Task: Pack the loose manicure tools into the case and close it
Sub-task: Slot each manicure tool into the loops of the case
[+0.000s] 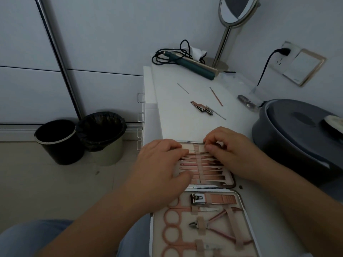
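The manicure case lies open on the white table, with rose-gold tools strapped in both halves. My left hand rests flat on the far half's left side. My right hand pinches a thin tool at the far half's top edge, near the elastic strap. Loose on the table beyond lie a nail clipper, a thin grey pick, a rose-gold stick and a fine needle. Scissors and nippers sit in the near half.
A grey round tub stands at the right. A hair tool with its cord, a stand mirror and a small jar are at the back. Two bins stand on the floor at the left.
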Demonstrator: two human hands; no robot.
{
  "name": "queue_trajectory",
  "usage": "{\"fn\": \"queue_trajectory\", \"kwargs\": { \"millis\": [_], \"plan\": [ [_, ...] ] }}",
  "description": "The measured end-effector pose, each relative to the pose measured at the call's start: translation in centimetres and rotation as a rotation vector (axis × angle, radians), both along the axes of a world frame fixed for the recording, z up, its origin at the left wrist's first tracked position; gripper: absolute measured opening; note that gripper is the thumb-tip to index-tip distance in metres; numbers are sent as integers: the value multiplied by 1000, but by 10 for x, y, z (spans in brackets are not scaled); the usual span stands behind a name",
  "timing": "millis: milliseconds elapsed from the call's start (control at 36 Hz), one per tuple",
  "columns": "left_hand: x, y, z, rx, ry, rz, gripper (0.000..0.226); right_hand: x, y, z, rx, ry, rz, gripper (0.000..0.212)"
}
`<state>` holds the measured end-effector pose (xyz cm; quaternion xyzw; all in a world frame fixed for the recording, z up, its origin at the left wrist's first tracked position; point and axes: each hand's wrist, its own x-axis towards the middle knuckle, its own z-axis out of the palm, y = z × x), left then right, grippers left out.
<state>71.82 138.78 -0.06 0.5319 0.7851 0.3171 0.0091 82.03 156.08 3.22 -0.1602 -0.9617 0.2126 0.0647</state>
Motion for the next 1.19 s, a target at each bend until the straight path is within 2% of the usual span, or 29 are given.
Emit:
{"fn": "queue_trajectory", "kwargs": {
  "millis": [83, 222, 361, 444, 583, 750, 972, 1111, 1194],
  "plan": [
    [1, 0, 1, 35, -24, 2, 59, -11, 7, 5, -26, 57, -108, 8],
    [0, -2, 3, 82, -107, -5, 53, -50, 36, 2, 98, 134, -427, 7],
    [-1, -7, 3, 127, -169, -11, 45, -76, 62, -1, 226, -99, -655, 34],
    [-3, -8, 2, 139, -171, -9, 46, -80, 66, -3, 313, -207, -712, 31],
    [-3, -7, 2, 155, -154, -9, 43, -80, 67, 0, 457, -251, -726, 7],
    [-1, -7, 0, 197, -162, -5, 50, -81, 67, 1, 510, -291, -691, 8],
    [-1, -7, 1, 197, -179, 2, 49, -72, 62, 3, 267, -252, -722, 18],
    [-3, -4, 1, 164, -184, 6, 48, -52, 38, 8, 149, -37, -611, 22],
    [-4, -1, 5, 181, -204, 24, 47, -34, 12, 7, -108, 144, -564, 16]
  ]
}}
